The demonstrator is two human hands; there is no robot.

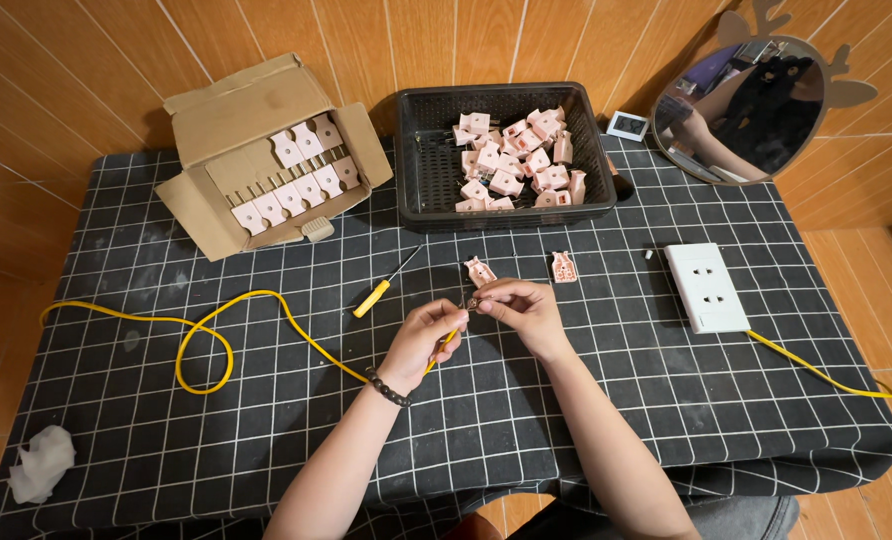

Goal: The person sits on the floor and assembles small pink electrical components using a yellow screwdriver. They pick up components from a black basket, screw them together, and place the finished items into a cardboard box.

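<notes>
Both forearms converge mid-table: left hand (421, 335) pinches the yellow cable (266, 300), right hand (521, 308) grips seemingly a small plug part (474, 301).

At the upper left of your frame sits an open cardboard box (266, 150) of pale plug parts. A black basket (421, 150) stands top centre, a round mirror (756, 105) upper right, a white socket block (707, 287) right, crumpled tissue (38, 462) lower left.

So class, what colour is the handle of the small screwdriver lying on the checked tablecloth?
Yellow: the small screwdriver has a yellow handle, shown clearly in the head view.
</notes>
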